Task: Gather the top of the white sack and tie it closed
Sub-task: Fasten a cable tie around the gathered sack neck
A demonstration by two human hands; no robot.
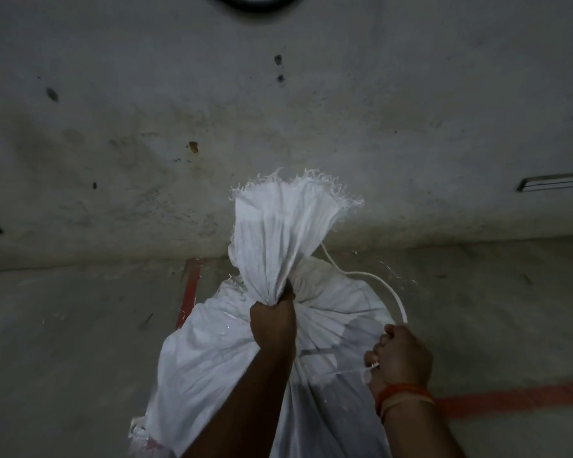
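While left hand (272,320) chokes gathered neck of white sack (212,358), right hand (399,355) grips white cord (382,285); tying underway; next: wrap cord round neck, cinch.

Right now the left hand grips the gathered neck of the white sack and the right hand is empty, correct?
Not quite. In the head view the right hand is not empty: it holds the white cord. The left hand does grip the white sack at its gathered neck.

One head-worn wide-angle view; looks forward and down, close over the sack (278,226); wall (278,110) near behind.
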